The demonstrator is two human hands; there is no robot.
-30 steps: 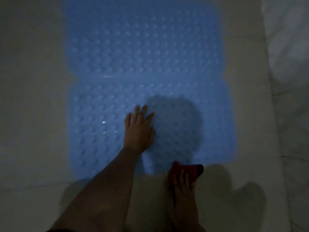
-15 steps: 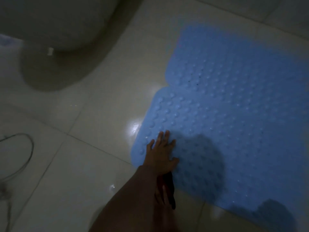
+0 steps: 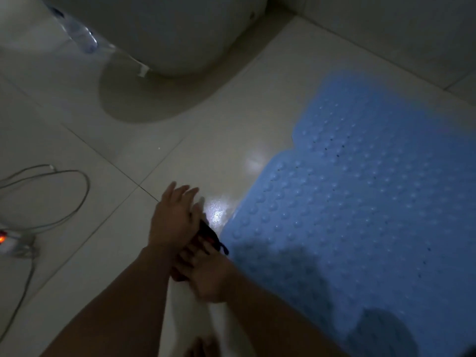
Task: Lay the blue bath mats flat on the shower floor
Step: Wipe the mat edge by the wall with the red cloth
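Note:
Two pale blue bath mats with raised bumps lie flat side by side on the tiled floor at the right: the near mat (image 3: pixel 360 228) and the far mat (image 3: pixel 381 109). My left hand (image 3: pixel 175 217) hovers over bare tile just left of the near mat, fingers spread and holding nothing. My right hand (image 3: pixel 206 271) is right behind it, fingers curled on a small dark red and black object (image 3: pixel 212 237) at the mat's near-left corner. Dim light hides what the object is.
A white toilet base (image 3: pixel 180 34) stands at the top, with a clear plastic bottle (image 3: pixel 79 34) to its left. A looped grey cable (image 3: pixel 77 197) and a power strip with an orange light (image 3: pixel 10 240) lie at the left. A wall (image 3: pixel 412 27) rises beyond the mats.
My left hand has lifted off the near mat and moved left over bare tile. The view has swung left, bringing the toilet, cable and power strip into sight.

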